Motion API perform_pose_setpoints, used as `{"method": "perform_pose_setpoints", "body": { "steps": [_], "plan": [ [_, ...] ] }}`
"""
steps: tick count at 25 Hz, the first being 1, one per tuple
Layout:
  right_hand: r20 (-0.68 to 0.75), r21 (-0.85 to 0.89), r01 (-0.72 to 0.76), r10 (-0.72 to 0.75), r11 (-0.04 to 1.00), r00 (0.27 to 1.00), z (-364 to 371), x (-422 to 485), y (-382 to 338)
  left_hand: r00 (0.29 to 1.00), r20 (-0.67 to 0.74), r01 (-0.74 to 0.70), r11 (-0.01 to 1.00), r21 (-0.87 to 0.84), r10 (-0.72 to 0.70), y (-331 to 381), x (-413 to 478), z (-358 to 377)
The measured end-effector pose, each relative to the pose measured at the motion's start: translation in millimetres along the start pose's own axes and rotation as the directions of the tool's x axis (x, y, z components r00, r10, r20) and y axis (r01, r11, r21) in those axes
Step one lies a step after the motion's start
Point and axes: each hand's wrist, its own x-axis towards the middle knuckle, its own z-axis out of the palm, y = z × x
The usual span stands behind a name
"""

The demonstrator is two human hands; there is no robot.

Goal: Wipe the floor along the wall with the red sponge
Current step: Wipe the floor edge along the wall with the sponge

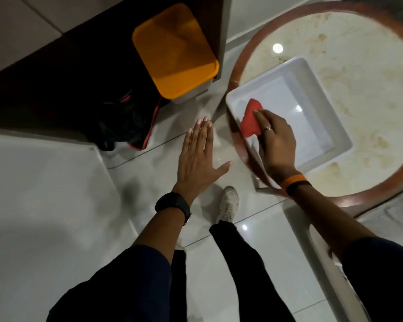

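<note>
Floor (56, 182) unwiped: your right hand (276, 142) pinches the sponge (250, 119) in the tray (323, 126) for pickup; left hand (197, 159) hovers spread, empty.

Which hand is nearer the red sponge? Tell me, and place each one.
Right. The right hand has its fingers on the red sponge, at the near corner of the white tray. The left hand is spread flat and empty above the floor, left of the sponge and clear of it.

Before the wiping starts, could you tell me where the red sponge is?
The red sponge sits right of centre, in the near-left corner of the white tray on the round table, under the right hand.
</note>
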Motion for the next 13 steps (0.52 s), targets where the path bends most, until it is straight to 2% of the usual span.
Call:
{"method": "perform_pose_setpoints", "body": {
  "steps": [2, 4, 5, 7, 9, 11, 13],
  "plan": [
    [-0.064, 0.023, 0.151, -0.150, 0.988, 0.987, 27, -25, -36, 1.000, 0.013, 0.025, 1.000, -0.005, -0.025, -38, -29, 8],
    [-0.097, 0.116, 0.208, -0.198, 0.971, 0.975, 77, -58, -74, 0.997, 0.063, 0.040, 0.999, 0.009, -0.040, -84, -71, 30],
    [-0.068, 0.168, 0.182, -0.172, 0.969, 0.983, 105, -76, -89, 0.993, 0.110, 0.044, 0.999, 0.024, -0.047, -107, -94, 43],
    [0.086, 0.284, 0.052, -0.080, 0.957, 0.993, 176, -116, -112, 0.961, 0.261, 0.067, 0.991, 0.112, -0.094, -161, -145, 79],
    [0.304, 0.372, -0.143, 0.025, 0.917, 0.952, 261, -156, -130, 0.886, 0.416, 0.114, 0.966, 0.231, -0.204, -221, -195, 124],
    [0.515, 0.361, -0.351, 0.130, 0.864, 0.847, 352, -190, -141, 0.784, 0.549, 0.112, 0.937, 0.332, -0.288, -273, -228, 164],
    [0.661, 0.304, -0.525, 0.221, 0.795, 0.718, 431, -217, -150, 0.713, 0.624, 0.027, 0.902, 0.430, -0.319, -311, -237, 194]
  ]
}}
